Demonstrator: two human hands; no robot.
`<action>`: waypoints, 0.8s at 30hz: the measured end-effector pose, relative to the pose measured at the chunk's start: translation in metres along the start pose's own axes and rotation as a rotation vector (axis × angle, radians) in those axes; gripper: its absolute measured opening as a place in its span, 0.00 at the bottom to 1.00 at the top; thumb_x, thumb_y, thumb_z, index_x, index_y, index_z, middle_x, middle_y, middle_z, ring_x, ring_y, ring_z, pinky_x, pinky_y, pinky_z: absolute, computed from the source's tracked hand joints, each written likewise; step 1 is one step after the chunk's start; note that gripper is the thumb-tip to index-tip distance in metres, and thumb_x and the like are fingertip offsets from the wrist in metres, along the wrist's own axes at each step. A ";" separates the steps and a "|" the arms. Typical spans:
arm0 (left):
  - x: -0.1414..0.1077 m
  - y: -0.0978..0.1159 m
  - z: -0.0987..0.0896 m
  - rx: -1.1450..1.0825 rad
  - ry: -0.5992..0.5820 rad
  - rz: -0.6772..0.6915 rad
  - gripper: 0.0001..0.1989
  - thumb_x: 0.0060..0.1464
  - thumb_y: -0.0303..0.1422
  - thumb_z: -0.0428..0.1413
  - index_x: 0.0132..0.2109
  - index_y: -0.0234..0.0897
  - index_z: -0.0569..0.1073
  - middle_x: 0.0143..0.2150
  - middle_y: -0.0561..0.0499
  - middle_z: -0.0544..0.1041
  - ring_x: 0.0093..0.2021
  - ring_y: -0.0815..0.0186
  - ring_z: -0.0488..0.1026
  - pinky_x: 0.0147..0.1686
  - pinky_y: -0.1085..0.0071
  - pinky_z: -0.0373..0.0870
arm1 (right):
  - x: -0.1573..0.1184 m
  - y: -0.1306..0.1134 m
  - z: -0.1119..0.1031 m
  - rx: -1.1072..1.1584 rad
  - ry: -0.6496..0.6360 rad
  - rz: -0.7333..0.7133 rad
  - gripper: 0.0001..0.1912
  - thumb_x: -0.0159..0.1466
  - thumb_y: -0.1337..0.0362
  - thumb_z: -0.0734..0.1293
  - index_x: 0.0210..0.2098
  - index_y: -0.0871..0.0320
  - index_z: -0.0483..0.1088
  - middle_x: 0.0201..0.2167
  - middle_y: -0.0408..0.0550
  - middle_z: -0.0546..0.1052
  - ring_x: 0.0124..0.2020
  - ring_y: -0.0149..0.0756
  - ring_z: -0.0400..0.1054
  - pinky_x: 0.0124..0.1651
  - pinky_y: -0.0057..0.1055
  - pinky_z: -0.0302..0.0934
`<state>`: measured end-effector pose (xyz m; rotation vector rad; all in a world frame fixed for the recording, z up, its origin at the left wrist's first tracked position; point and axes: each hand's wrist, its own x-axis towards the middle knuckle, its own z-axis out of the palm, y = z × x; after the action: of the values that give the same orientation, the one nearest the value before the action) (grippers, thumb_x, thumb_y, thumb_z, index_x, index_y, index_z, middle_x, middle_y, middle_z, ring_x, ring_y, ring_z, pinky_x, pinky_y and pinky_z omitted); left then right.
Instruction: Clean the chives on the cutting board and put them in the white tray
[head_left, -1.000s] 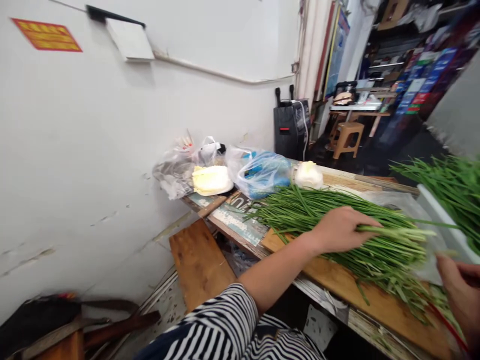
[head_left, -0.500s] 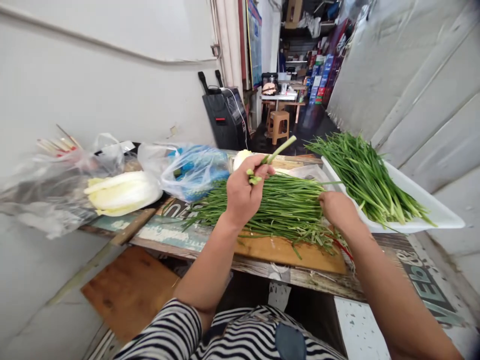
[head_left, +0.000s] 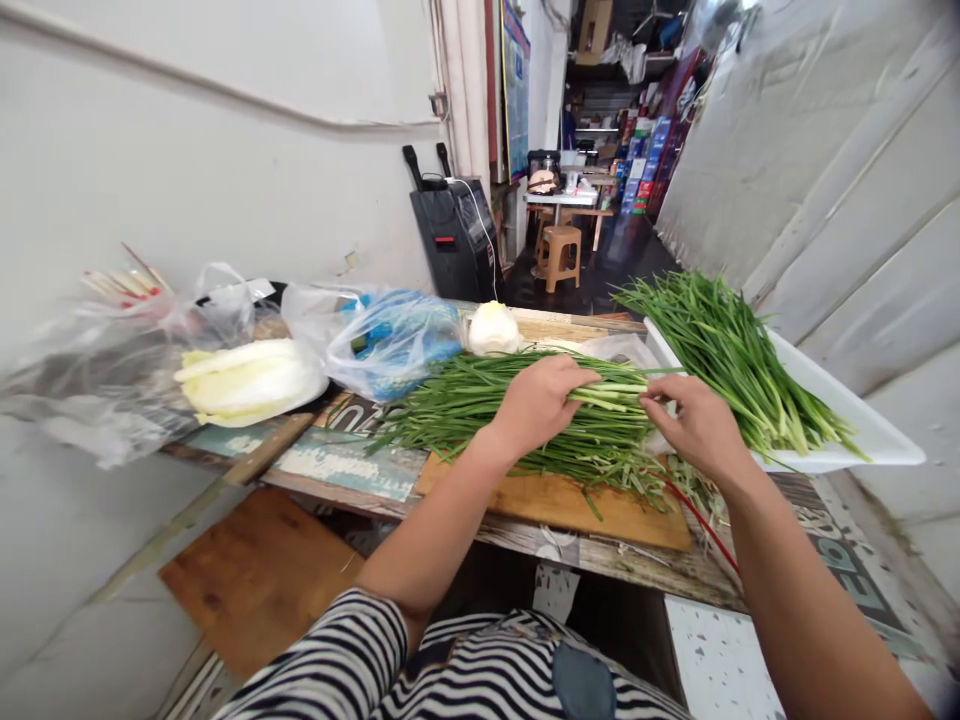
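On weathered table (head_left: 322, 462), green stalks (head_left: 592, 432), white wall (head_left: 225, 190) alongside

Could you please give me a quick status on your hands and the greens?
Left hand gripping a few stalks; right hand at their pale ends. Green pile lying across wooden board. Red strip close by right forearm.

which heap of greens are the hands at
The heap on the wooden board: left hand holding stalks over it, right hand at their ends. The other heap lies in the white tray.
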<state>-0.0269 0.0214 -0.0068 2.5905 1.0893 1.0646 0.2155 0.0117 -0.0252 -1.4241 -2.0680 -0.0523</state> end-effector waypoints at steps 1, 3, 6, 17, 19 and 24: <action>0.000 0.001 0.005 -0.005 -0.040 0.005 0.20 0.52 0.19 0.52 0.50 0.36 0.78 0.46 0.46 0.78 0.48 0.63 0.74 0.51 0.66 0.71 | -0.003 -0.004 -0.003 0.093 0.034 0.037 0.09 0.61 0.61 0.63 0.32 0.57 0.74 0.32 0.50 0.78 0.34 0.39 0.69 0.39 0.34 0.62; 0.000 0.004 0.014 0.005 -0.099 -0.001 0.19 0.53 0.20 0.54 0.49 0.37 0.79 0.48 0.46 0.78 0.49 0.62 0.72 0.52 0.65 0.70 | -0.011 -0.013 -0.006 0.262 0.067 0.139 0.10 0.61 0.58 0.64 0.33 0.57 0.74 0.29 0.47 0.76 0.28 0.35 0.67 0.33 0.31 0.60; -0.001 0.010 0.024 0.034 -0.133 -0.034 0.19 0.55 0.22 0.55 0.53 0.36 0.77 0.51 0.47 0.78 0.48 0.61 0.71 0.52 0.64 0.68 | -0.022 -0.026 -0.004 0.425 0.089 0.254 0.13 0.60 0.55 0.64 0.35 0.58 0.73 0.28 0.46 0.75 0.26 0.34 0.65 0.29 0.30 0.58; -0.005 0.013 0.028 -0.070 -0.168 -0.113 0.11 0.55 0.24 0.57 0.41 0.40 0.81 0.35 0.53 0.81 0.38 0.64 0.68 0.40 0.70 0.65 | -0.030 -0.028 0.012 0.832 0.453 0.492 0.15 0.59 0.51 0.67 0.33 0.57 0.71 0.27 0.44 0.73 0.26 0.32 0.64 0.32 0.31 0.61; -0.006 0.011 0.029 -0.107 -0.144 -0.143 0.12 0.53 0.23 0.57 0.41 0.40 0.81 0.38 0.53 0.82 0.38 0.65 0.69 0.41 0.70 0.65 | -0.033 -0.025 0.010 0.631 0.404 0.476 0.15 0.56 0.52 0.69 0.34 0.57 0.75 0.30 0.47 0.76 0.26 0.32 0.65 0.31 0.31 0.61; -0.006 0.012 0.032 -0.143 -0.101 -0.114 0.11 0.54 0.24 0.57 0.40 0.39 0.82 0.38 0.52 0.82 0.35 0.67 0.69 0.43 0.69 0.64 | -0.038 -0.034 0.008 0.629 0.244 0.447 0.18 0.54 0.49 0.70 0.32 0.58 0.78 0.32 0.48 0.78 0.26 0.33 0.65 0.30 0.31 0.60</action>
<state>-0.0016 0.0130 -0.0288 2.4118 1.0808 0.9390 0.1909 -0.0313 -0.0407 -1.3472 -1.3551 0.5331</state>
